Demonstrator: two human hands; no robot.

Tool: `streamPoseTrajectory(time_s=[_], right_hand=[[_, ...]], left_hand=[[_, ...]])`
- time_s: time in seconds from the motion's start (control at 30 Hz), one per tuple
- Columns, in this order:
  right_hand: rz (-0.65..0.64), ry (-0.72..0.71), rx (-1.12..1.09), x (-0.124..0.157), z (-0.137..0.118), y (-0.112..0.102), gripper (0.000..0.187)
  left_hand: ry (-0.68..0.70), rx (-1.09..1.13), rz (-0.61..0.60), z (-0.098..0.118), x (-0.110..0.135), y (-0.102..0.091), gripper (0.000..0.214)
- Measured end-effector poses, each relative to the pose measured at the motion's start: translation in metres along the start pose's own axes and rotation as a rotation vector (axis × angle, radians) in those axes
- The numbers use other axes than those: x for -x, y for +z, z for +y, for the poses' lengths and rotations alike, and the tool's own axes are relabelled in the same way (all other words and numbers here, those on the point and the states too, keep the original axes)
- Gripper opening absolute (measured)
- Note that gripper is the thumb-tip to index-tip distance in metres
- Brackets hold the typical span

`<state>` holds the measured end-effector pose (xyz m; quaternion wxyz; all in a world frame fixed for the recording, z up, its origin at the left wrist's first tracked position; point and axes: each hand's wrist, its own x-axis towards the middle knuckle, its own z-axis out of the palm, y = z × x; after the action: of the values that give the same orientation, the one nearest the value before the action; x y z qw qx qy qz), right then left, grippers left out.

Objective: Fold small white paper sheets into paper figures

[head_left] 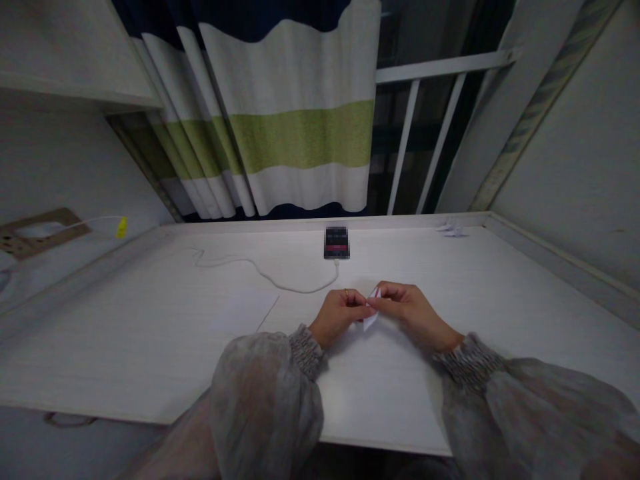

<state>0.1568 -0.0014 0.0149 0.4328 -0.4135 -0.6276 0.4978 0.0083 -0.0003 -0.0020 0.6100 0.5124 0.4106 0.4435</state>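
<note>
Between my two hands is a small piece of folded white paper (371,320), held above the white desk. My left hand (340,315) pinches its left side between thumb and fingers; a ring is on one finger. From the right, my right hand (413,312) grips the upper part of the paper, thumb and forefinger closed on it. The fingertips of both hands nearly meet and cover much of the paper, so its full shape is hidden.
White sheets of paper (245,310) lie on the desk (125,333) to the left. A phone (337,243) with a white cable (270,277) lies behind my hands. Small folded paper pieces (453,230) rest at the back right. A curtain (300,133) hangs behind the desk.
</note>
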Motion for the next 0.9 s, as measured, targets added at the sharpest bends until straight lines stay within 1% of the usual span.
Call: streamPoseTrajectory(time_s=[0.1, 0.2, 0.33, 0.47, 0.53, 0.7, 0.9], right_hand=[[0.042, -0.051, 0.062, 0.0, 0.0, 0.0, 0.022], [0.061, -0.043, 0.075, 0.001, -0.001, 0.0, 0.023], [0.014, -0.025, -0.01, 0.001, -0.003, -0.005, 0.022], [0.066, -0.068, -0.097, 0.0, -0.005, -0.013, 0.022], [0.076, -0.058, -0.115, 0.0, -0.005, -0.015, 0.019], [0.023, -0.009, -0.125, 0.001, -0.005, -0.015, 0.014], [0.024, 0.017, -0.106, 0.002, -0.007, -0.013, 0.013]], left_hand=[[-0.003, -0.025, -0.013, -0.001, 0.0, 0.0, 0.021], [0.011, -0.025, -0.018, -0.001, 0.0, 0.0, 0.022], [0.008, 0.034, -0.024, 0.002, 0.001, 0.0, 0.024], [-0.007, 0.122, -0.064, 0.003, 0.001, 0.0, 0.026], [-0.004, 0.142, -0.092, 0.004, 0.001, 0.001, 0.027], [0.011, 0.175, -0.146, 0.005, 0.002, 0.003, 0.031], [0.006, 0.141, -0.154, 0.005, 0.002, 0.002, 0.026]])
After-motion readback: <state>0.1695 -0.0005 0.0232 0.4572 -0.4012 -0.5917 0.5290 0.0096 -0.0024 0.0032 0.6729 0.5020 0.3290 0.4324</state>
